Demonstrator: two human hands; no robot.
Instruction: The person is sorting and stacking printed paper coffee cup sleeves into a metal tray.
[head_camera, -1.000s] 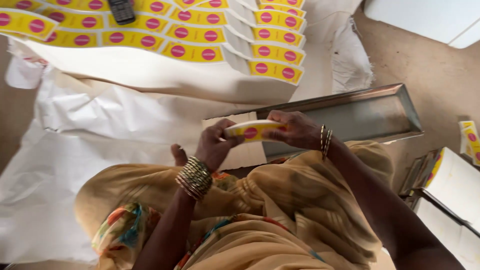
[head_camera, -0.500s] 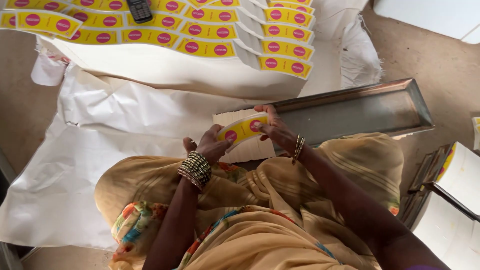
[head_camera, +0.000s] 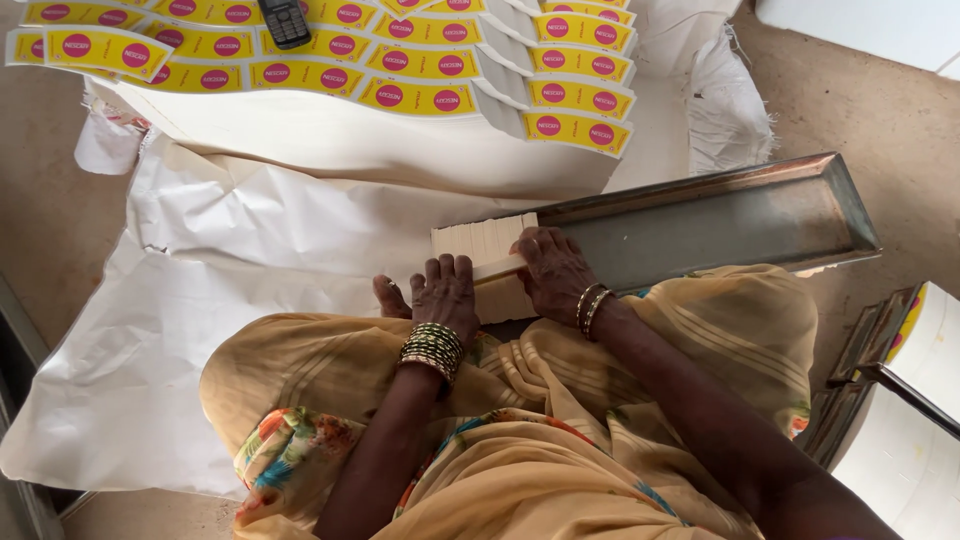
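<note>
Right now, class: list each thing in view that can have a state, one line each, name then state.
Left hand: palm down, resting on the stack's near end.
Right hand: pressing the stack.
Stack of white cards: on edge, in the tray.
Metal tray: mostly unfilled.
Phone: lying on yellow cartons.

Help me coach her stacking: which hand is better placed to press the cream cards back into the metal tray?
Probably the right hand: it already lies on the card stack at the metal tray mouth. The left hand rests at the stack's near edge, outside the tray.
</note>
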